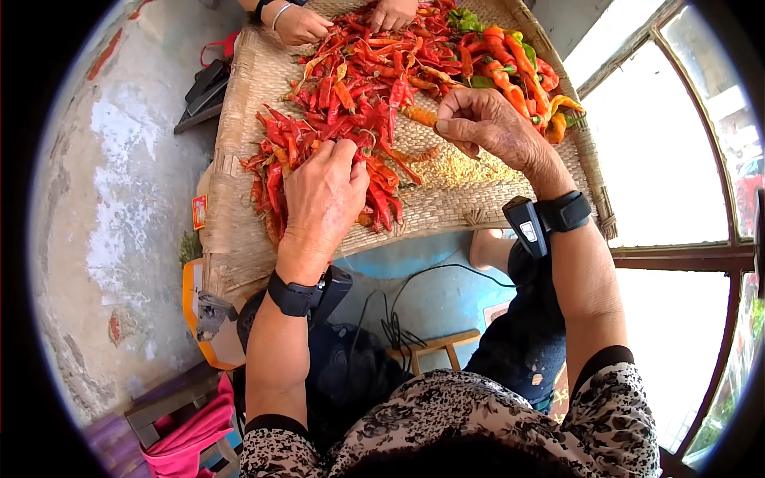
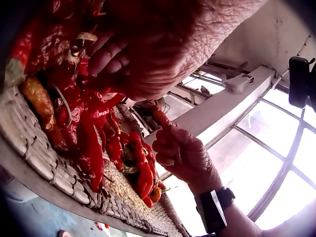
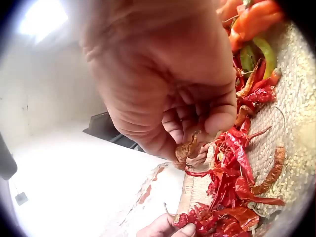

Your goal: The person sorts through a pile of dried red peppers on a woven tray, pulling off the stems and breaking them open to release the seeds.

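Between thumb and fingertips, my right hand (image 1: 494, 127) pinches a shrivelled orange-brown chili pepper (image 1: 420, 116) above the woven tray. My left hand (image 1: 323, 195) is lower on the left, fingers bent down among the dried red chili peppers (image 1: 279, 171). In the right wrist view its thumb and finger grip a wrinkled red chili pepper (image 3: 183, 218) with a thin stem; the left wrist view mostly hides those fingertips behind the palm. Pale yellow seeds (image 1: 470, 169) lie spread below the right hand. One brownish chili (image 3: 272, 173) lies beside the seeds.
Another person's hands (image 1: 301, 25) work in the far side of the heap. Fresher orange-red peppers (image 1: 518, 72) sit at the tray's (image 1: 227, 231) far right. A window (image 1: 669, 159) stands at right, a wall (image 1: 127, 159) at left. A black cable (image 1: 390, 323) hangs below.
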`<state>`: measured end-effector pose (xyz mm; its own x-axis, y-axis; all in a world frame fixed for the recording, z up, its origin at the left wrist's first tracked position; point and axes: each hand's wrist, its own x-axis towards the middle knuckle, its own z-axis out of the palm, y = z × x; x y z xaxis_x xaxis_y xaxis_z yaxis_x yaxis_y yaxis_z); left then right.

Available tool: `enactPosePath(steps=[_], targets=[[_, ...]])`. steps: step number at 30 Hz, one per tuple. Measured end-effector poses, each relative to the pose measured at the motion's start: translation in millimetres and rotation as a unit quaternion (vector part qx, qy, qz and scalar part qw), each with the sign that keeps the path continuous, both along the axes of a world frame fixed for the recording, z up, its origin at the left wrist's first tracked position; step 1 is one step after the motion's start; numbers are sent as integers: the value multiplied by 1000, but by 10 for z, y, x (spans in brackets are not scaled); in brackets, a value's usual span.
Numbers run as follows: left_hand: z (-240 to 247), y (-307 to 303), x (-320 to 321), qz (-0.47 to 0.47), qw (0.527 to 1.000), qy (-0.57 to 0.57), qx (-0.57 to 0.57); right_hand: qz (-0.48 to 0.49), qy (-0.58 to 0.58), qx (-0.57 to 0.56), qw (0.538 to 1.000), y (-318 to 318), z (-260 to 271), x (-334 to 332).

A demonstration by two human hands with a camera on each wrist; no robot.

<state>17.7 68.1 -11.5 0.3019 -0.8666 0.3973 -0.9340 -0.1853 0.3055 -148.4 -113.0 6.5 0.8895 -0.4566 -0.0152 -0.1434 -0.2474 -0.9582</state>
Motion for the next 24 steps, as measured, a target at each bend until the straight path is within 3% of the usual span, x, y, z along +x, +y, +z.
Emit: enactPosePath(steps=[7, 9, 16, 21, 24], targets=[[-14, 36, 23, -36, 998, 30, -52, 114, 137, -17, 984, 57, 11, -68], [-80, 30, 40, -86, 994, 67, -12, 126, 128, -23, 983, 98, -15, -51], [-101, 82, -15, -152, 986, 28, 59, 211, 104, 6, 972, 218, -110, -50], [-102, 75, -33, -127, 988, 2, 82, 210, 111, 81, 968, 101, 66, -179], [-136, 59, -18, -129, 989, -8, 74, 86, -11, 122, 989, 14, 53, -194]])
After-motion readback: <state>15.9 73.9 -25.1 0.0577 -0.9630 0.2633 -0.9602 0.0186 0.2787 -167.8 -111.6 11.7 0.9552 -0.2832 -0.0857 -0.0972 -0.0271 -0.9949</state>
